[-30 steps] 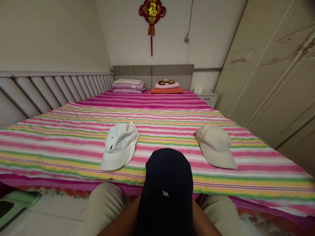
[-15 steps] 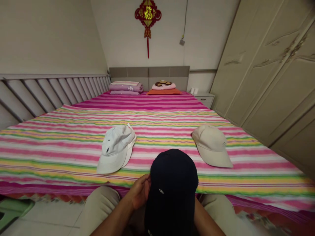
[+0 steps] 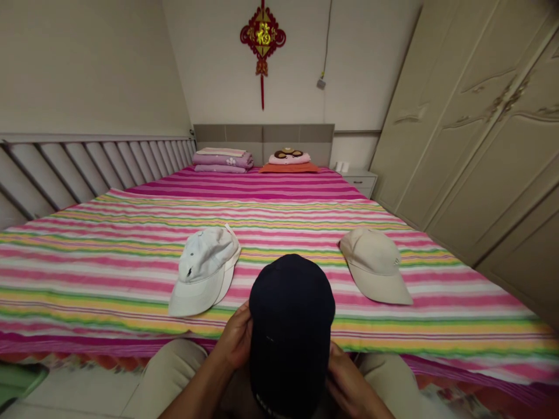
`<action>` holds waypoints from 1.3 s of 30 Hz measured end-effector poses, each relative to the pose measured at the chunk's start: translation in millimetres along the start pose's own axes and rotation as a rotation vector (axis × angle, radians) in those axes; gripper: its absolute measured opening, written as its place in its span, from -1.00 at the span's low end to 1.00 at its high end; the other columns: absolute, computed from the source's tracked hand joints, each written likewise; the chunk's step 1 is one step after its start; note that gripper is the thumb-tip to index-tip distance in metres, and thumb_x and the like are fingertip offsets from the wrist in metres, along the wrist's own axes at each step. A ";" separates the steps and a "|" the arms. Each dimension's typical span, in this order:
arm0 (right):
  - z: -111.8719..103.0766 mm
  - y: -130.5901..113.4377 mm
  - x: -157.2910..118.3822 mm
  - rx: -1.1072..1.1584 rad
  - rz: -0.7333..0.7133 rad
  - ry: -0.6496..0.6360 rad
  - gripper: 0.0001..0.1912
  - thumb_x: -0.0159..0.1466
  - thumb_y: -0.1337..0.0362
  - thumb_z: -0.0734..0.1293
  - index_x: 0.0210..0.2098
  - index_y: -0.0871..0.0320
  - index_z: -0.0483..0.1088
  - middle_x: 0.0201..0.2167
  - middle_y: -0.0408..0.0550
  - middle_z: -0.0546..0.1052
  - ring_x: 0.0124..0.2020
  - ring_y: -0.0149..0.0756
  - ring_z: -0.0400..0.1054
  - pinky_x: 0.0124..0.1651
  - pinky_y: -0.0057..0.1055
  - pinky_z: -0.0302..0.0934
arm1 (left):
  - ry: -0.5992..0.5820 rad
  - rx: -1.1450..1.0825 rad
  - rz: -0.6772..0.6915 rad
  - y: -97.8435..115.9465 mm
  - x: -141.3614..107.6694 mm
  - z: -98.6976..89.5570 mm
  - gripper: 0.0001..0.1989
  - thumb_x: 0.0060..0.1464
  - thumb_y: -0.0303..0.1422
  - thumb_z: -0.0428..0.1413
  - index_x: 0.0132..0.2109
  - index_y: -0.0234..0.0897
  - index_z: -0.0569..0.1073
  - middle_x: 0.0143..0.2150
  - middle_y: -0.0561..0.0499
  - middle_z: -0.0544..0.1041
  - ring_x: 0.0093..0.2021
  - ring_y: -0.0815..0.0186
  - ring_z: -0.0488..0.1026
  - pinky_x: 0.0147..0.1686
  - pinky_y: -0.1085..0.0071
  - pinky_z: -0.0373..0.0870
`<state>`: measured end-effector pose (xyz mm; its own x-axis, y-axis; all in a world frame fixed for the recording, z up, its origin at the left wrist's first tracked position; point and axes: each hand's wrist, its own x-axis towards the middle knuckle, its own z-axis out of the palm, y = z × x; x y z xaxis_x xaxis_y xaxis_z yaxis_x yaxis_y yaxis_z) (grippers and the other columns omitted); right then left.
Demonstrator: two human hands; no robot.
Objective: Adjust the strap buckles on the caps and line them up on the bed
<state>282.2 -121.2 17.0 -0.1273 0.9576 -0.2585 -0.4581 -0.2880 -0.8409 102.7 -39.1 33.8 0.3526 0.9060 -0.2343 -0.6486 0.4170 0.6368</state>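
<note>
A dark navy baseball cap [image 3: 292, 326] is held up over the bed's near edge, its brim pointing down toward me. My left hand [image 3: 238, 337] grips the cap's left side; some fingertips are hidden behind it. On the opposite side my right hand [image 3: 345, 375] is closed on the cap's lower right edge. To the left on the bed lies a white cap [image 3: 205, 267] with a small dark logo, another pale brim showing beneath it. A beige cap [image 3: 374, 265] rests on the bed to the right, brim toward me.
The bed has a striped sheet [image 3: 279, 218]. Folded purple bedding [image 3: 222, 161] and a pink-and-orange pile [image 3: 289, 160] sit by the headboard [image 3: 299, 135]. Rails [image 3: 87, 169] line the left; a wardrobe [image 3: 476, 134] and nightstand [image 3: 358, 181] stand at right. A green stool [image 3: 20, 381] is lower left.
The navy cap has shifted left and slightly up, both hands moving with it. My right hand, hidden behind the cap before, now shows at its right edge.
</note>
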 end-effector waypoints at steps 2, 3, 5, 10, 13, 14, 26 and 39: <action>-11.1 0.5 -8.2 0.046 0.057 -0.187 -0.83 -0.03 0.35 0.38 -0.39 0.25 0.42 -0.51 -0.08 0.45 -0.52 -0.36 0.33 -0.44 -0.44 0.25 | 0.029 -0.020 0.034 1.2 8.8 -0.5 -0.90 -0.17 -0.54 0.13 -0.41 -0.30 0.47 -0.56 0.07 0.52 -0.54 0.37 0.44 -0.41 0.48 0.37; -16.3 0.5 -11.2 0.074 0.068 -0.253 -0.76 -0.06 0.33 0.39 -0.35 0.24 0.42 -0.49 -0.06 0.46 -0.50 -0.34 0.35 -0.44 -0.44 0.24 | 0.036 -0.021 0.037 0.6 14.2 0.0 -0.91 -0.15 -0.53 0.12 -0.40 -0.31 0.47 -0.52 0.05 0.53 -0.50 0.36 0.46 -0.37 0.46 0.37; -24.2 -0.1 -12.3 0.106 0.037 -0.232 -0.62 -0.03 0.25 0.39 -0.19 0.21 0.37 -0.41 -0.02 0.47 -0.43 -0.29 0.37 -0.42 -0.44 0.25 | 0.050 -0.028 0.032 -2.8 26.9 2.9 -0.89 -0.12 -0.51 0.10 -0.36 -0.31 0.46 -0.45 0.01 0.55 -0.43 0.32 0.48 -0.29 0.42 0.38; -36.6 -8.9 12.7 0.056 -0.099 0.141 -0.65 -0.04 0.22 0.43 -0.29 0.25 0.36 -0.68 -0.21 0.37 -0.76 -0.62 0.14 -0.72 -0.71 -0.03 | 0.017 -0.034 0.055 -16.4 65.1 21.5 -0.86 -0.11 -0.50 0.08 -0.31 -0.30 0.43 -0.35 0.00 0.56 -0.33 0.30 0.49 -0.22 0.38 0.37; -49.3 -22.6 32.9 0.101 -0.147 0.254 -0.62 -0.10 0.24 0.47 -0.33 0.25 0.35 -0.80 -0.32 0.26 -0.81 -0.65 0.06 -0.76 -0.74 -0.07 | -0.028 0.009 0.072 -22.0 92.2 37.9 -0.88 -0.10 -0.45 0.10 -0.31 -0.27 0.41 -0.36 0.03 0.55 -0.33 0.32 0.48 -0.21 0.37 0.36; -54.3 -28.6 39.0 0.115 -0.157 0.282 -0.62 -0.12 0.25 0.47 -0.33 0.24 0.34 -0.80 -0.32 0.27 -0.80 -0.63 0.09 -0.75 -0.74 -0.03 | -0.033 0.021 0.079 -23.1 101.7 43.5 -0.88 -0.10 -0.43 0.11 -0.31 -0.27 0.40 -0.36 0.04 0.55 -0.33 0.32 0.48 -0.21 0.38 0.36; -93.4 -68.4 94.8 0.106 -0.160 0.580 -0.92 0.14 0.49 0.25 -0.43 0.24 0.26 -0.72 -0.33 0.32 -0.75 -0.56 0.25 -0.68 -0.65 0.20 | 0.007 0.296 -0.016 -35.0 181.5 79.6 -0.70 -0.15 -0.57 0.08 -0.19 -0.29 0.42 -0.44 0.01 0.53 -0.52 0.37 0.43 -0.45 0.46 0.34; -95.4 -60.3 87.8 0.028 -0.157 0.708 -0.79 0.07 0.47 0.31 -0.35 0.18 0.18 -0.78 -0.29 0.35 -0.77 -0.41 0.32 -0.71 -0.55 0.28 | 0.067 0.510 -0.049 -51.0 195.4 60.1 -0.76 0.09 -0.27 -0.02 -0.27 -0.39 0.39 -0.39 0.03 0.46 -0.45 0.44 0.39 -0.42 0.41 0.37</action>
<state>382.6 -20.8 -0.4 0.5378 0.7475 -0.3899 -0.4478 -0.1385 -0.8833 245.2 112.3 -0.4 0.3197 0.8959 -0.3085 -0.2149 0.3856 0.8973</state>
